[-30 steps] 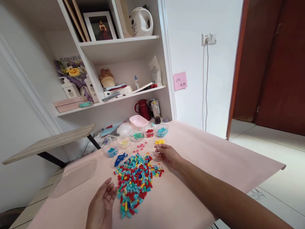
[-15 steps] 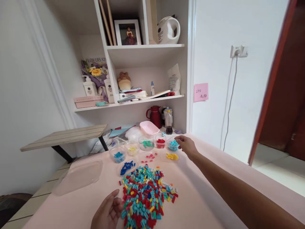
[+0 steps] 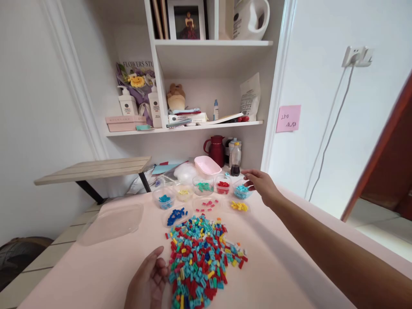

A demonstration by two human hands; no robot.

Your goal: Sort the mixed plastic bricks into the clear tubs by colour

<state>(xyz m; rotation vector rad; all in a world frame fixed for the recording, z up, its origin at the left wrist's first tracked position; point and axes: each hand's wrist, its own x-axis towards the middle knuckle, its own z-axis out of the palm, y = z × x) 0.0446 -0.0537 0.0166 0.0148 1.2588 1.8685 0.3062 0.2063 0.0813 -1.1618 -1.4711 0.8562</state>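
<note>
My right hand is over the tub of light-blue bricks, fingers stretched out and apart, with nothing seen in them. My left hand rests palm-inward at the left edge of a mixed pile of small toy bricks, its fingers loosely curled and apart, holding nothing visible. The pile has red, light-blue, yellow, green and dark-blue pieces. Behind it stand clear tubs with red bricks, green bricks, pale-yellow bricks and blue bricks. Closer in lie dark-blue bricks, pink bricks and yellow bricks.
A clear plastic lid or tray lies at the left on the pink table. Behind the tubs stand a pink basin, a dark-red jug and a bottle of dark liquid. A small wooden shelf juts in at left.
The right hand stays at the light-blue tub, and its fingers have gone from bunched together to stretched apart. My left hand keeps its place by the pile. The camera view has shifted slightly.
</note>
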